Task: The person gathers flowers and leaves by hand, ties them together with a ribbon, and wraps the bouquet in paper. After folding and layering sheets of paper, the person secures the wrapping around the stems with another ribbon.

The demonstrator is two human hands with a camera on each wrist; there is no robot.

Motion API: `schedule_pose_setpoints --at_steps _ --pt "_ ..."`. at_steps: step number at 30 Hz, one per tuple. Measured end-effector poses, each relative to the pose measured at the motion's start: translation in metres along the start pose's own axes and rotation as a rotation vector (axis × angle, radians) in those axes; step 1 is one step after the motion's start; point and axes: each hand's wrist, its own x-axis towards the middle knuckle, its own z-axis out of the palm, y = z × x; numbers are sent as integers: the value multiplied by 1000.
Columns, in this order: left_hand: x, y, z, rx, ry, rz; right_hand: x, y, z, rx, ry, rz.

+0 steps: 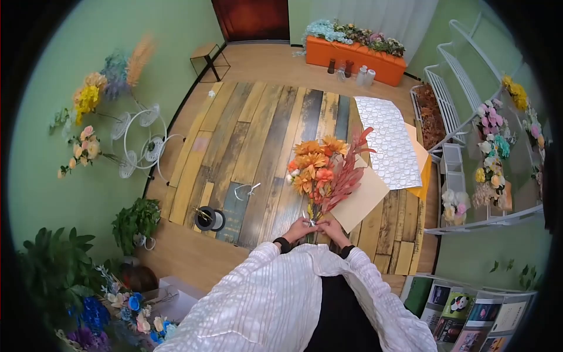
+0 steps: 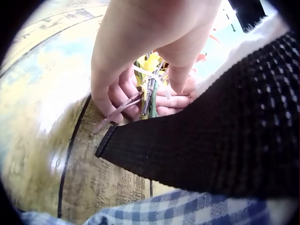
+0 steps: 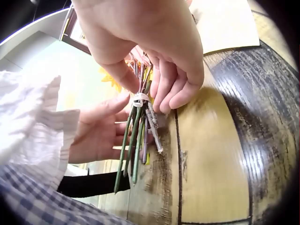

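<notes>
One bouquet of orange blooms and red leaves is held at the near edge of the table, right of that edge's middle, its heads toward the far edge. The left hand has a narrow grip, thumb and fingers bent about the stems; the right hand comes from the other side, its thumb and fingers curled round them too. Both meet at a white tie that circles the stems; which fingertips pinch it, I cannot tell.

Gripping there makes sense: the bundle is narrowest at the tie, so one hand can probably hold it gathered while the other deals with the knot, and the blooms are spared any squeeze. With the heads pointing away, the tie sits close to the body, likely for an easier view.

Just right of the bouquet lies a brown sheet. A white sheet runs from the far right corner down the right edge, over orange paper, set aside perhaps to free working room. Toward the near left corner is a spool, with a loose strip farther in, both presumably left within reach.
</notes>
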Motion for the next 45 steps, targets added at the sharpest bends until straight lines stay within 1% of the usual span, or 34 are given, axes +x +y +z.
schedule_pose_setpoints --at_steps 1,2,3,5,6,7,9,10,11,12,13,14,15,17,18,19,21,22,23,24,25,26,27,29,30,31,32,33,34,36,40,41,43,45 --pt "2 -2 0 69 72 -39 -2 -6 0 4 8 -8" --pt "1 -6 1 184 199 111 -5 -12 -1 36 -39 14" --pt "1 -7 1 190 194 117 -5 -14 -2 68 -88 38" --pt "5 -7 -1 247 238 132 -2 -10 -5 66 -32 -44" --pt "3 -1 0 343 350 112 -4 -11 -9 -191 184 -131" --pt "-3 12 -3 353 339 120 -5 -9 -15 -449 405 -209" --pt "-11 34 -14 388 480 163 -9 -14 -33 -423 454 -149" --pt "-6 31 -18 276 550 272 -19 -23 -38 -699 580 -325" --pt "-2 27 -22 283 542 278 -26 -28 -42 -978 700 -501" --pt "-1 30 -26 167 489 307 -27 -26 -46 -972 710 -497" --pt "-5 40 -30 51 434 334 -28 -22 -49 -1062 653 -409" --pt "-8 50 -35 -49 397 285 -29 -19 -50 -1148 593 -321" --pt "-12 62 -41 -44 392 289 -28 -15 -49 -1143 600 -320" --pt "-16 76 -52 -320 219 110 -25 -7 -47 -1234 510 -209" --pt "-12 75 -57 -455 134 102 -26 -8 -45 -1232 512 -207" --pt "-9 70 -60 -454 132 101 -27 -8 -42 -1267 473 -193" --pt "-1 55 -66 -694 69 26 -30 -10 -35 -1302 431 -179" --pt "1 44 -71 -773 -15 -4 -33 -10 -32 -1384 400 -193" --pt "1 32 -74 -773 -14 -5 -35 -9 -30 -1466 368 -208" --pt "-1 27 -74 -765 48 -70 -35 -2 -29 -1464 368 -207" --pt "-3 21 -75 -754 106 -136 -35 7 -28 -1482 381 -319" --pt "-2 9 -79 -676 147 -114 -34 15 -28 -1497 397 -430" --pt "-4 3 -81 -671 141 -116 -36 17 -28 -1494 402 -425" --pt "-9 -9 -86 -568 262 -98 -39 22 -26 -1401 370 -478" --pt "-11 -10 -89 -558 319 -146 -40 22 -26 -1398 372 -472" --pt "-12 -11 -90 -553 315 -150 -41 22 -27 -1362 348 -545" --pt "-13 -13 -90 -529 451 -48 -41 23 -27 -1325 323 -617" --pt "-17 -8 -89 -504 587 54 -43 22 -27 -1322 321 -611" --pt "-20 -3 -88 -532 626 76 -43 19 -26 -1315 279 -606" --pt "-30 14 -86 -564 623 98 -44 12 -27 -1309 225 -606" --pt "-40 42 -87 -609 591 139 -47 -6 -29 -1442 332 -639" --pt "-42 45 -88 -602 563 145 -46 -9 -31 -1460 392 -648" --pt "-33 36 -94 -561 535 143 -42 -8 -35 -1496 399 -657" --pt "-23 31 -99 -471 461 72 -35 -4 -39 -1530 410 -670"
